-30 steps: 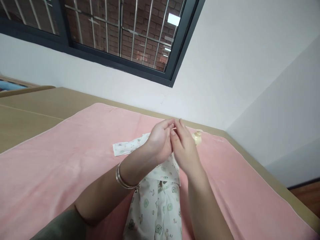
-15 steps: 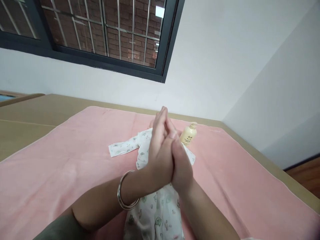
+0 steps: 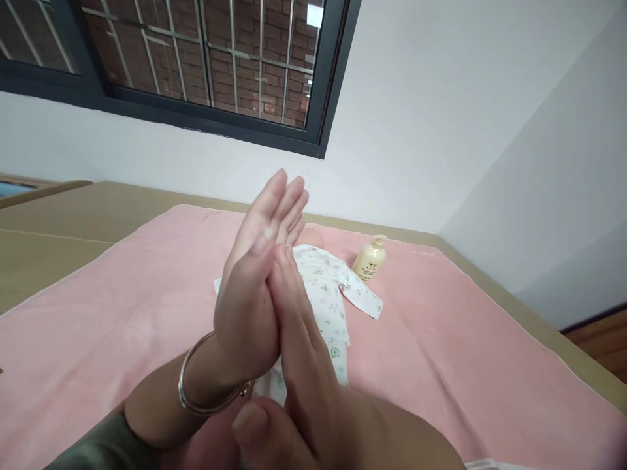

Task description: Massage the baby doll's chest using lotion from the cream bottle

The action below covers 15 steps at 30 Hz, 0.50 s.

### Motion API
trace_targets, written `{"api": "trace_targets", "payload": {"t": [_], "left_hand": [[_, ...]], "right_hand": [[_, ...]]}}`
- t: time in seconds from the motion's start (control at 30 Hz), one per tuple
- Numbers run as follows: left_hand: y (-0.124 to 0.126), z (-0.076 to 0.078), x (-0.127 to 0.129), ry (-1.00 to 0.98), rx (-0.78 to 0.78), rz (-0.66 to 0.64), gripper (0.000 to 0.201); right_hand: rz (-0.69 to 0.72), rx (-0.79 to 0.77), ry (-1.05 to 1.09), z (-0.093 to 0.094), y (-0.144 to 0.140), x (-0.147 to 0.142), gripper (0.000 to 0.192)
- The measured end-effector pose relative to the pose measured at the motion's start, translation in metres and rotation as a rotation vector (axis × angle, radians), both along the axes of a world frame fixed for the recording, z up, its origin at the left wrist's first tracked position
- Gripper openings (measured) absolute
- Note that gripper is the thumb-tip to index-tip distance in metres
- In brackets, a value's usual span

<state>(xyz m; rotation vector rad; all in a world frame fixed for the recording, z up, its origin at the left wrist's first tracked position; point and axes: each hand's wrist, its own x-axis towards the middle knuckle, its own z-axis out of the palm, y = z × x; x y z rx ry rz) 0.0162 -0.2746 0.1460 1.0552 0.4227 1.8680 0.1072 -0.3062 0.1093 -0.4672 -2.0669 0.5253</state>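
Note:
My left hand (image 3: 252,287), with a silver bangle (image 3: 183,385) at its wrist, points up with fingers stretched. Pressed palm to palm against it is my right hand (image 3: 304,346), its fingers straight and its thumb held apart near the bottom of the view. Neither holds an object. Behind them, white printed baby clothes (image 3: 323,287) lie spread out, a long-sleeved top above a lower piece. A rounded skin-toned shape (image 3: 312,236) shows at the collar, mostly hidden. Right of the top stands a pale yellow pump bottle (image 3: 369,258) with dark lettering.
A pink blanket (image 3: 431,320) covers most of the tan surface (image 3: 132,202). White wall (image 3: 416,130) rises behind, with a dark-framed barred window (image 3: 210,65) at upper left. Wood (image 3: 600,349) shows at the right edge.
My left hand has slid up and left along my right palm. My right hand has drawn down toward me, its thumb now apart. More of the top shows.

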Motion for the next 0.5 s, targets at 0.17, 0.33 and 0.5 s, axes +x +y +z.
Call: {"api": "trace_targets", "payload": {"t": [0.17, 0.33, 0.5], "left_hand": [[-0.011, -0.01, 0.016, 0.076, 0.039, 0.008, 0.045], [-0.027, -0.022, 0.024, 0.293, -0.003, -0.193, 0.061], [-0.035, -0.018, 0.026, 0.377, -0.02, -0.449, 0.068]], "right_hand": [[0.002, -0.013, 0.029, 0.012, 0.0, 0.014, 0.076], [-0.144, -0.147, 0.077, 0.019, 0.014, 0.036, 0.067], [-0.295, -0.136, 0.194, 0.02, 0.024, 0.044, 0.066]]}}
